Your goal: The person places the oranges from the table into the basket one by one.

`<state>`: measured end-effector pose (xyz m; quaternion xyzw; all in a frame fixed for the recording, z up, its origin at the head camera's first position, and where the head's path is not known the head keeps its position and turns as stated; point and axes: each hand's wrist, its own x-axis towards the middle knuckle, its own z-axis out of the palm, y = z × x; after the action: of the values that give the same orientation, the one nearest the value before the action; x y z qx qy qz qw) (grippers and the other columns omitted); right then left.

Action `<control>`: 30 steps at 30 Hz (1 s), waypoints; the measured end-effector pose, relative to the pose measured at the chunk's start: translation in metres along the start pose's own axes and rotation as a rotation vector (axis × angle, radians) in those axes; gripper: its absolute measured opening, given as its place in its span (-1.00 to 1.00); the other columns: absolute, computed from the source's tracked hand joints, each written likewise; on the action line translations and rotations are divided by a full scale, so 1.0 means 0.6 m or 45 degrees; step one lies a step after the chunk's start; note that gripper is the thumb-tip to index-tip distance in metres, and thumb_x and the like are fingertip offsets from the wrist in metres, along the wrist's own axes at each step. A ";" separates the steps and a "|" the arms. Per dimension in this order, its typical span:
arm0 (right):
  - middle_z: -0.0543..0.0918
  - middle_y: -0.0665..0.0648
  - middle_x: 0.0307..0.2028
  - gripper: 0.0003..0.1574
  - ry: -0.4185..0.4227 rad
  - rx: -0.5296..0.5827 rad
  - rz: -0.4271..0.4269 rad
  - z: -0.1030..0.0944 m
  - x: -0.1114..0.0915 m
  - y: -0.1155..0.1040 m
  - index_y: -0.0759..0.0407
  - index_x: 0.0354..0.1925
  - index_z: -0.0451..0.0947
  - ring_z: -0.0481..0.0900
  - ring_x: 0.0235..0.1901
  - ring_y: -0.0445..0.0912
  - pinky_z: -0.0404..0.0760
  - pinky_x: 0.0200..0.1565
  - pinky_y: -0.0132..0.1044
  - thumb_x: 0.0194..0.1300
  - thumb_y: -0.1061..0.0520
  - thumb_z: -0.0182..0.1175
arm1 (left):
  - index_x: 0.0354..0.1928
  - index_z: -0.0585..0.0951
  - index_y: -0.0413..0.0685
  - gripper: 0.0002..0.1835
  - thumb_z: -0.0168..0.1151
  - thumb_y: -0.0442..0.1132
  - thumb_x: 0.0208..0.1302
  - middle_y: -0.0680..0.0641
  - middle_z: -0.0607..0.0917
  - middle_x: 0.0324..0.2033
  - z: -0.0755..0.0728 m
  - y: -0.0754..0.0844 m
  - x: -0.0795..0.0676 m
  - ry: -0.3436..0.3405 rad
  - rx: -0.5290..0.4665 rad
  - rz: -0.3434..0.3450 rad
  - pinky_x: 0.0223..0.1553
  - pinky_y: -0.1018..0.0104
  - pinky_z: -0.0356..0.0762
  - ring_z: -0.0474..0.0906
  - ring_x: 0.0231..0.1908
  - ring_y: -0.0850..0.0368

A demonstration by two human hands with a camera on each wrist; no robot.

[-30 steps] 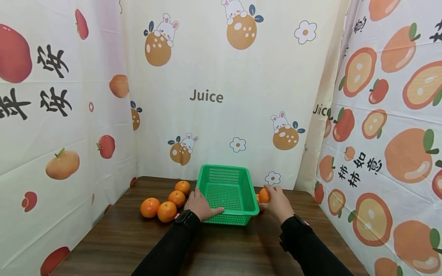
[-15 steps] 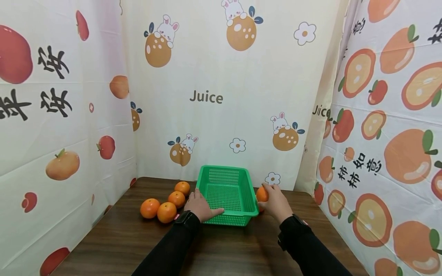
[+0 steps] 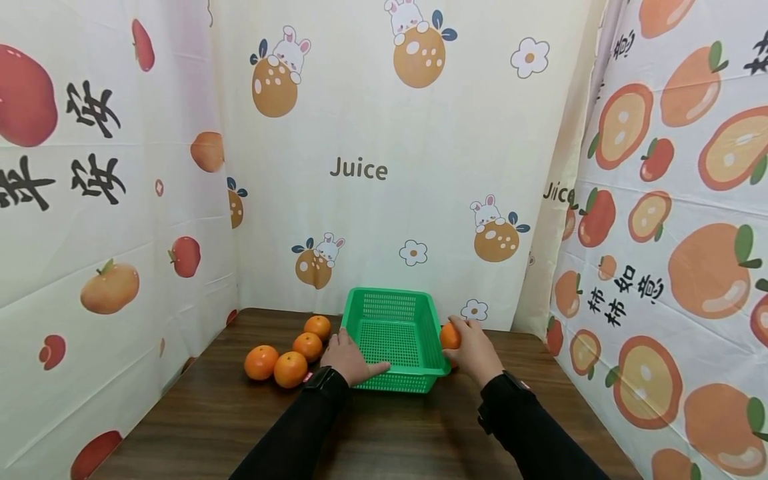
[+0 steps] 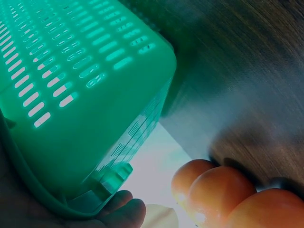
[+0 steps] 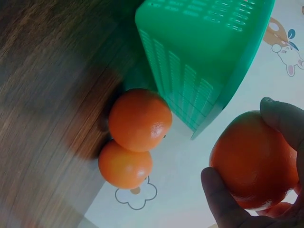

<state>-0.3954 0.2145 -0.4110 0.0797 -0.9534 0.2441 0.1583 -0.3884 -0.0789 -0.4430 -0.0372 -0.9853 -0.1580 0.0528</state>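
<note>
In the head view, my right hand (image 3: 476, 350) holds an orange (image 3: 450, 336) just off the right side of a green slotted plastic basket (image 3: 414, 370). The right wrist view shows the thumb and fingers around that orange (image 5: 251, 161), with one orange (image 5: 140, 119) and a second orange (image 5: 125, 165) on the table below, beside the basket's outer wall. My left hand (image 3: 348, 360) rests at the basket's front left corner, thumb stretched along the front rim. Its fingertips (image 4: 128, 213) show past the rim in the left wrist view. Inside the basket only its slotted floor shows.
Several oranges (image 3: 291, 369) sit on the dark wood table (image 3: 384, 433) left of the basket, close to my left hand. Printed cloth (image 3: 372, 220) hangs behind the table, with a patterned cloth (image 3: 642, 267) along the right and another on the left.
My right hand has shifted left with the orange, closer to the basket's right rim. The left hand and the basket have stayed put.
</note>
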 end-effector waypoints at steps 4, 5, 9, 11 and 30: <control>0.48 0.38 0.32 -0.03 -0.005 0.009 -0.015 0.001 0.000 -0.006 0.13 0.54 0.39 0.65 0.09 0.21 0.68 0.15 0.16 0.26 0.11 0.56 | 0.49 0.41 -0.41 0.34 0.17 0.72 0.11 -0.40 0.17 0.63 0.005 -0.003 0.006 0.008 0.013 -0.003 0.51 -0.19 0.35 0.18 0.60 -0.35; 0.48 0.38 0.31 -0.03 -0.005 0.010 -0.016 0.002 0.000 -0.007 0.13 0.54 0.39 0.65 0.08 0.21 0.68 0.14 0.16 0.26 0.11 0.56 | 0.50 0.41 -0.41 0.34 0.18 0.71 0.11 -0.40 0.17 0.63 0.007 -0.003 0.008 0.009 0.010 -0.003 0.51 -0.19 0.35 0.18 0.60 -0.35; 0.49 0.37 0.30 -0.03 -0.009 0.010 -0.007 0.005 0.000 -0.011 0.12 0.55 0.39 0.65 0.08 0.20 0.67 0.15 0.16 0.27 0.10 0.56 | 0.50 0.40 -0.42 0.36 0.17 0.72 0.10 -0.40 0.17 0.63 0.011 -0.004 0.011 0.010 0.004 -0.007 0.51 -0.19 0.35 0.17 0.60 -0.35; 0.49 0.37 0.31 -0.03 -0.015 0.009 -0.004 0.006 0.001 -0.013 0.11 0.55 0.39 0.64 0.09 0.20 0.67 0.16 0.17 0.27 0.10 0.56 | 0.50 0.40 -0.41 0.37 0.16 0.73 0.09 -0.40 0.16 0.63 0.013 -0.004 0.012 0.005 0.011 -0.012 0.51 -0.19 0.35 0.17 0.61 -0.35; 0.50 0.35 0.31 -0.01 -0.016 0.023 -0.015 0.019 0.003 -0.034 0.12 0.56 0.38 0.60 0.13 0.18 0.68 0.17 0.13 0.26 0.08 0.57 | 0.49 0.42 -0.41 0.36 0.18 0.73 0.08 -0.41 0.19 0.62 0.012 -0.004 0.009 0.020 0.015 -0.004 0.50 -0.20 0.37 0.19 0.60 -0.35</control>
<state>-0.3953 0.1914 -0.4108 0.0884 -0.9517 0.2513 0.1528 -0.3947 -0.0787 -0.4499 -0.0340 -0.9858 -0.1527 0.0603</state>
